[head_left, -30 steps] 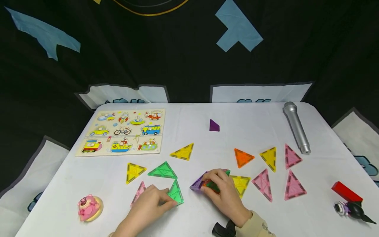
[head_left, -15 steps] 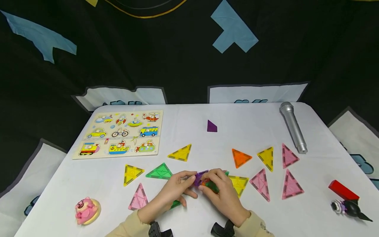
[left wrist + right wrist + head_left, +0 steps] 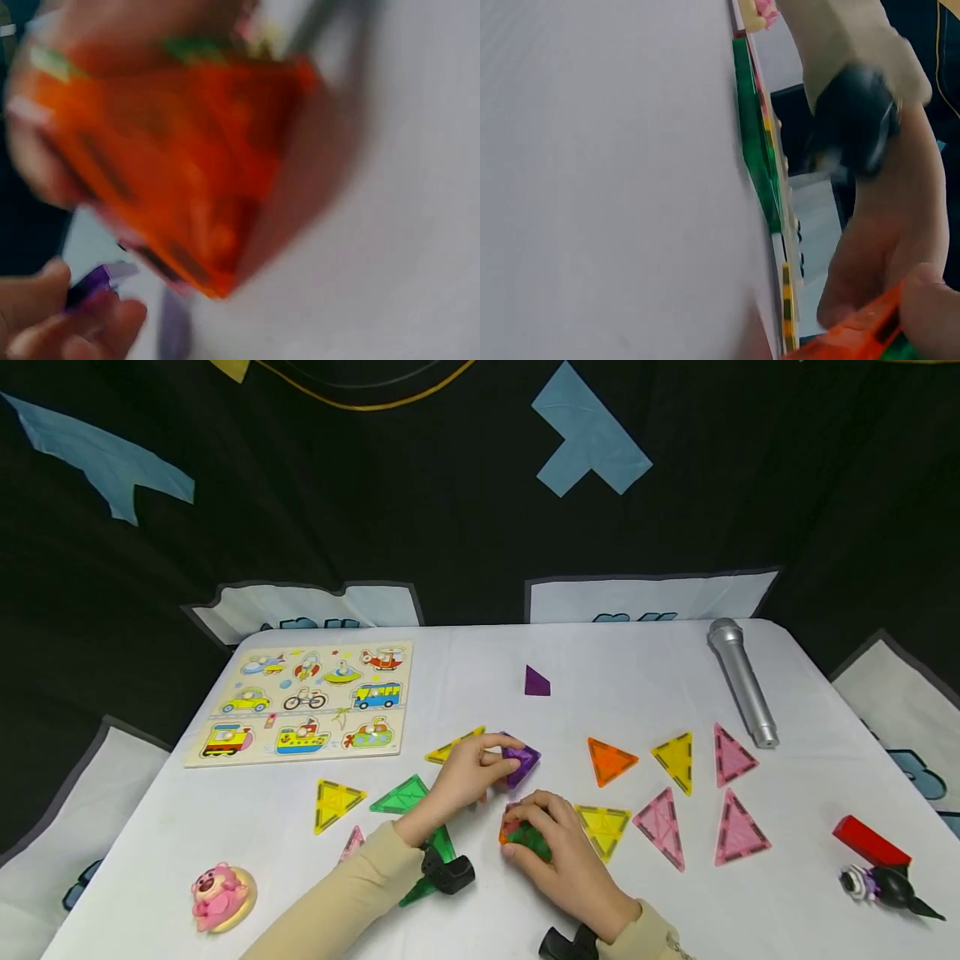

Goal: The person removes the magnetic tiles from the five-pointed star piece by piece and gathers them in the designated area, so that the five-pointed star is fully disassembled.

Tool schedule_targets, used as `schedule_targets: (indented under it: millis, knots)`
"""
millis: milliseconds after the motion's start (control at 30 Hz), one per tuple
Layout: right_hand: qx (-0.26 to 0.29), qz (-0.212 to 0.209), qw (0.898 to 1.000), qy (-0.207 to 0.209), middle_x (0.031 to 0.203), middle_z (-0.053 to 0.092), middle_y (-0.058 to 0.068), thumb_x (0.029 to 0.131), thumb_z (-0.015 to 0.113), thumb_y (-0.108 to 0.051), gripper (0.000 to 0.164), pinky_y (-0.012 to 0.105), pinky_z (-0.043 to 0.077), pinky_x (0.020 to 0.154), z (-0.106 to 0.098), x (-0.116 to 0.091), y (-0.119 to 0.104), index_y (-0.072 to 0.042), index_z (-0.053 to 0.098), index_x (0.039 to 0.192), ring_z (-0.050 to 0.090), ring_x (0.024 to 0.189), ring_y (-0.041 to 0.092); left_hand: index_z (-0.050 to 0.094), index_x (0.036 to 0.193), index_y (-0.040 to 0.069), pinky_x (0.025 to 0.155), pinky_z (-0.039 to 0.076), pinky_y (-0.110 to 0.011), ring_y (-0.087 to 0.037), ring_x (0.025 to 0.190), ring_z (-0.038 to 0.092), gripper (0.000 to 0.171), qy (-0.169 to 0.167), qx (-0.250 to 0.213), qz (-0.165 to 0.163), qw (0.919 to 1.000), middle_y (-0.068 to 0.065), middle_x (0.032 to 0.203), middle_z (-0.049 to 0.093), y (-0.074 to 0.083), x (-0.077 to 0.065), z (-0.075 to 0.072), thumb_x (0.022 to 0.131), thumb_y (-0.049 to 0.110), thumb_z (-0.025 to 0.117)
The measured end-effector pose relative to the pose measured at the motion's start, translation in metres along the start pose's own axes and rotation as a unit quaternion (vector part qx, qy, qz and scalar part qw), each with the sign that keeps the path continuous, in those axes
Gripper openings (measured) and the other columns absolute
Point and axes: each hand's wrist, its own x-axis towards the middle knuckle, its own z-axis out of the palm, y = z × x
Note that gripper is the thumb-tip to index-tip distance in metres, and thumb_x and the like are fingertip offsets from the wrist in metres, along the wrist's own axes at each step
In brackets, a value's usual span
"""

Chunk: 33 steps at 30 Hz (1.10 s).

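In the head view my left hand pinches a purple triangular magnetic tile between thumb and fingers, above the middle of the table. Just nearer to me, my right hand grips a small joined block of orange, green and pink magnetic tiles. The left wrist view, blurred, shows the block's orange face close up, with the purple tile apart from it in the left fingers. Orange also shows under the right fingertips in the right wrist view. Green tiles lie partly under my left forearm.
Yellow, pink and orange triangular tiles lie flat around the hands. A wooden vehicle puzzle sits back left, a silver microphone back right. A pink bear figure and a red block are at the sides.
My left hand has left the green tile, reached the block in my right hand, and drawn the purple tile off it, away toward the table's back. The right hand has stayed nearly still.
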Motion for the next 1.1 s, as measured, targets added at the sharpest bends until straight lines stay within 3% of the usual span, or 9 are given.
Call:
schedule_targets:
  millis: [167,300,367,467,600,700,800,867,1100]
  knots:
    - [-0.025,-0.021,0.999,-0.028,0.118,0.046,-0.011,0.085,0.065,-0.026,0.029,0.039,0.042,0.086,-0.004,-0.003,0.002,-0.025,0.058,0.112,0.042,0.108,0.008,0.067,0.108,0.013,0.038,0.038,-0.019,-0.008,0.042,0.049,0.023,0.022,0.144,0.046,0.9882,-0.007,0.09,0.067,0.0,0.014,0.012,0.086,0.018,0.063]
    - [-0.03,-0.037,0.998,-0.045,0.122,0.045,-0.008,0.086,0.063,-0.021,0.036,0.042,0.04,0.091,-0.007,-0.005,0.004,-0.022,0.056,0.121,0.04,0.117,0.014,0.067,0.11,0.017,0.036,0.026,-0.019,-0.006,0.042,0.035,0.025,0.059,0.239,0.055,0.9676,-0.011,0.089,0.066,0.003,0.006,0.011,0.087,0.026,0.061]
    - [-0.031,-0.038,0.998,-0.048,0.124,0.046,-0.007,0.086,0.062,-0.019,0.039,0.047,0.037,0.093,-0.009,-0.006,0.004,-0.02,0.054,0.125,0.037,0.123,0.021,0.067,0.11,0.016,0.037,0.026,-0.02,-0.005,0.044,0.035,0.026,0.079,0.252,0.065,0.9624,-0.011,0.089,0.066,0.003,-0.002,0.007,0.088,0.027,0.06]
    - [-0.032,-0.024,0.998,-0.052,0.125,0.046,-0.006,0.087,0.062,-0.02,0.043,0.052,0.033,0.094,-0.01,-0.009,0.006,-0.021,0.051,0.129,0.03,0.128,0.029,0.066,0.109,0.012,0.039,0.034,-0.02,-0.006,0.048,0.047,0.025,0.085,0.219,0.085,0.9682,-0.006,0.091,0.067,0.002,-0.019,-0.001,0.089,0.025,0.059]
    - [-0.026,-0.01,0.998,-0.053,0.127,0.047,-0.005,0.086,0.063,-0.022,0.044,0.054,0.036,0.091,-0.012,-0.011,0.006,-0.022,0.051,0.129,0.029,0.129,0.03,0.064,0.109,0.01,0.043,0.042,-0.023,-0.01,0.049,0.055,0.033,0.0,0.119,0.079,0.9897,0.004,0.071,0.064,-0.006,-0.044,-0.006,0.086,0.034,0.062]
    - [-0.024,-0.014,0.999,-0.046,0.125,0.05,-0.004,0.085,0.064,-0.024,0.044,0.053,0.038,0.089,-0.013,-0.011,0.005,-0.022,0.053,0.127,0.033,0.126,0.033,0.065,0.108,0.012,0.051,0.046,-0.024,-0.009,0.057,0.059,0.035,-0.044,0.057,0.067,0.9951,0.005,0.075,0.066,-0.011,-0.06,-0.002,0.083,0.036,0.065]
    - [-0.027,-0.026,0.999,-0.04,0.125,0.052,-0.002,0.084,0.065,-0.024,0.044,0.051,0.04,0.087,-0.012,-0.01,0.003,-0.022,0.054,0.126,0.038,0.121,0.036,0.067,0.106,0.012,0.059,0.049,-0.024,-0.009,0.067,0.061,0.028,-0.034,0.023,0.066,0.997,0.001,0.085,0.068,-0.015,-0.071,0.003,0.083,0.028,0.066]
    - [-0.031,-0.034,0.998,-0.037,0.125,0.053,-0.001,0.083,0.067,-0.023,0.045,0.051,0.04,0.087,-0.011,-0.01,0.002,-0.021,0.054,0.126,0.041,0.119,0.038,0.067,0.106,0.006,0.062,0.049,-0.024,-0.011,0.07,0.062,0.027,-0.021,0.018,0.071,0.9971,-0.003,0.089,0.068,-0.007,-0.078,0.003,0.083,0.021,0.066]
    - [-0.033,-0.049,0.998,-0.028,0.125,0.054,0.001,0.081,0.069,-0.02,0.046,0.048,0.041,0.087,-0.01,-0.01,0.003,-0.016,0.056,0.125,0.044,0.116,0.038,0.067,0.107,0.006,0.064,0.049,-0.023,-0.005,0.069,0.063,0.032,-0.002,0.04,0.076,0.9963,0.001,0.087,0.069,-0.017,-0.081,0.009,0.086,0.03,0.062]
